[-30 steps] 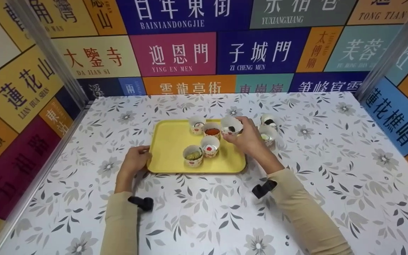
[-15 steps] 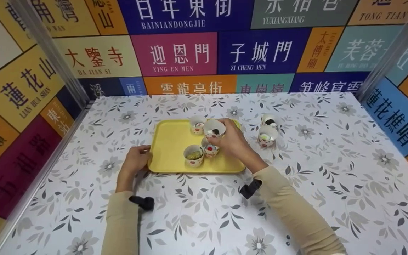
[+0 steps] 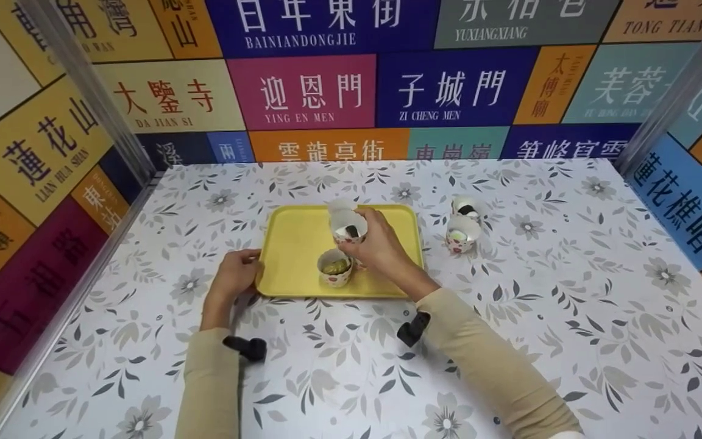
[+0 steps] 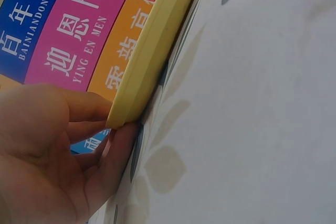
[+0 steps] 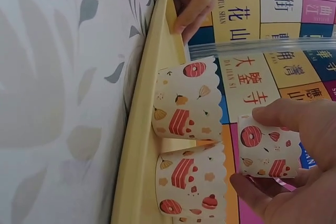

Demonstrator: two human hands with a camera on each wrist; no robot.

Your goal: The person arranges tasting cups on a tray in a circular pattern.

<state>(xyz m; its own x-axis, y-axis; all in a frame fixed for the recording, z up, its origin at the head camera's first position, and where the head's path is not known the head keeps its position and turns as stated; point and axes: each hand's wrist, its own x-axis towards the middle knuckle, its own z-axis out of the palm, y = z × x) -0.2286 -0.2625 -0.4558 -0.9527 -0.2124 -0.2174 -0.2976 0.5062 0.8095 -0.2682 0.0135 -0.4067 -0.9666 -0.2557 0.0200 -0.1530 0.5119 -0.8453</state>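
Fingers (image 4: pixel 89 106) of the left hand (image 3: pixel 235 274) are pinching the left edge of the yellow tray (image 3: pixel 290 250), where a green-filled cup (image 3: pixel 335 280) is standing. Beyond, the right hand (image 3: pixel 380 244) is gripping a printed paper cup (image 3: pixel 345 218) above the tray. Two further cups (image 3: pixel 460 244) are standing rightward on the floral tabletop (image 3: pixel 540 347); a lettered wall (image 3: pixel 366 91) is standing behind.

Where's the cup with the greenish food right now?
In the head view, that cup stands on the yellow tray near its front edge, left of the right hand.
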